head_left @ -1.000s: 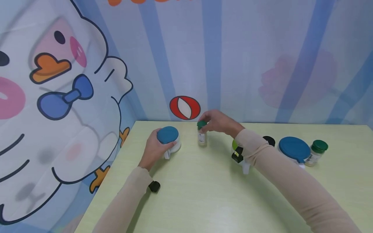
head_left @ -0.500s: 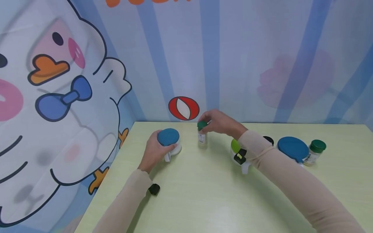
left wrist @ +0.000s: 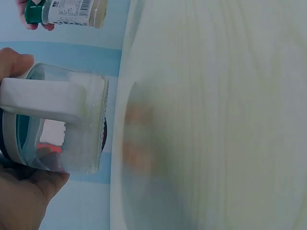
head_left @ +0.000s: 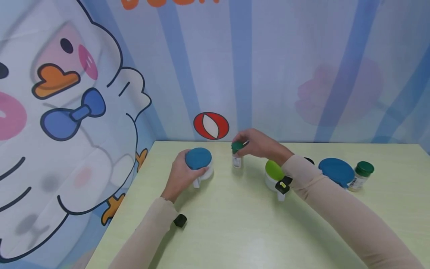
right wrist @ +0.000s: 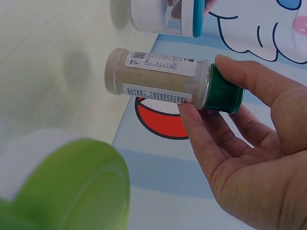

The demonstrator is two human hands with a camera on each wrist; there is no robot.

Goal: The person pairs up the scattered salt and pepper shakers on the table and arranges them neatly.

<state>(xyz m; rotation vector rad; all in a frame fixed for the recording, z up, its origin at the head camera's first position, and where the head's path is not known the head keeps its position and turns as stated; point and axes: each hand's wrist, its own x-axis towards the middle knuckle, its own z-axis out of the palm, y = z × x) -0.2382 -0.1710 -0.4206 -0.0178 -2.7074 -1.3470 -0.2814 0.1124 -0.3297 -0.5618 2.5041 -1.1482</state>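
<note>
My left hand (head_left: 181,173) grips a clear jar (left wrist: 72,139) with a blue lid (head_left: 198,158) and a white handle (left wrist: 43,98), fingers and thumb wrapped around its upper part. To its right, my right hand (head_left: 260,144) pinches a small spice bottle (right wrist: 153,74) by its green cap (right wrist: 223,88) and neck. Pale powder fills most of the bottle, which carries white printed labels. Shadows lie apart from both containers in the wrist views, so they appear raised slightly off the table. The bottle stands about upright in the head view.
Near my right forearm stands a jar with a lime-green lid (head_left: 274,170). Farther right are another blue-lidded jar (head_left: 336,172) and a second green-capped spice bottle (head_left: 361,176). A black lid (head_left: 309,160) shows partly behind my sleeve. A printed cloth backdrop (head_left: 268,74) borders the table (head_left: 235,231).
Both hands have shifted a little to the right, carrying the jar and the spice bottle with them. More of the lime-green lid shows beside my right sleeve. Both grips stay the same.
</note>
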